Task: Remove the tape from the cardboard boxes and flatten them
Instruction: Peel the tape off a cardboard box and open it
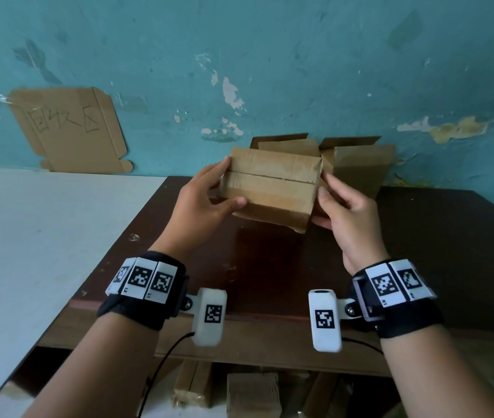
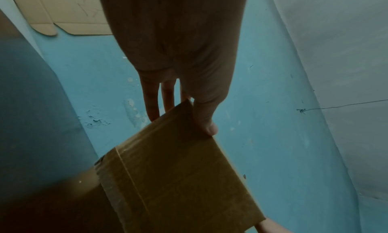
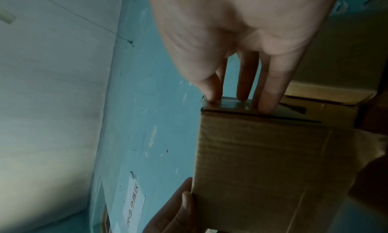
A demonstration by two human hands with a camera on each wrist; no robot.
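Observation:
A small closed cardboard box (image 1: 273,185) hangs in the air above the dark table (image 1: 420,251), held between both hands. Clear tape runs along its top seam (image 1: 270,178). My left hand (image 1: 206,203) grips the box's left end, thumb on the near face and fingers behind. My right hand (image 1: 342,206) grips the right end, fingertips on the taped end face. In the left wrist view the box (image 2: 178,178) shows a glossy tape band, with the left hand (image 2: 180,107) at its corner. In the right wrist view the right hand's fingers (image 3: 266,102) press the box's (image 3: 273,170) taped edge.
Behind the held box, open cardboard boxes (image 1: 357,164) stand against the peeling blue wall. A flattened cardboard sheet (image 1: 71,128) with handwriting hangs on the wall at left. A white surface (image 1: 43,230) adjoins the table's left side. More boxes (image 1: 251,393) sit below the table.

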